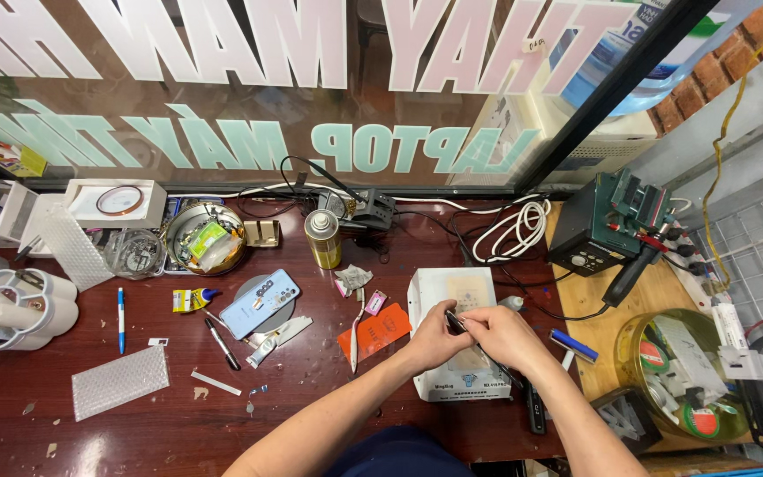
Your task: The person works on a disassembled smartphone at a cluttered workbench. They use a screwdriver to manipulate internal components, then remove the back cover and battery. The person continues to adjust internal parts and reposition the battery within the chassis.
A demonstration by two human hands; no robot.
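Two hands grip one small dark part above a white box.
Left hand [434, 340] and right hand [501, 334] pinch the small dark part [455, 321] together, steadying it over the white box [449, 291] on the counter [134, 424].

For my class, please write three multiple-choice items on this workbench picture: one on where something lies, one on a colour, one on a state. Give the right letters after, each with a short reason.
1. Where does the light blue phone lie?
A. To the left of the hands, on a round grey disc
B. On the white box under the hands
C. Inside the glass jar

2. What colour is the flat card beside the left hand?
A. Green
B. Orange
C. Black

3. How are the two hands placed?
A. Far apart at the table's ends
B. One raised to the window
C. Close together over the white box, holding a small dark item

Answers: 1 A, the phone rests back-up on the disc left of the arms. 2 B, the card is plainly orange. 3 C, the left hand and right hand meet above the box around the dark item.
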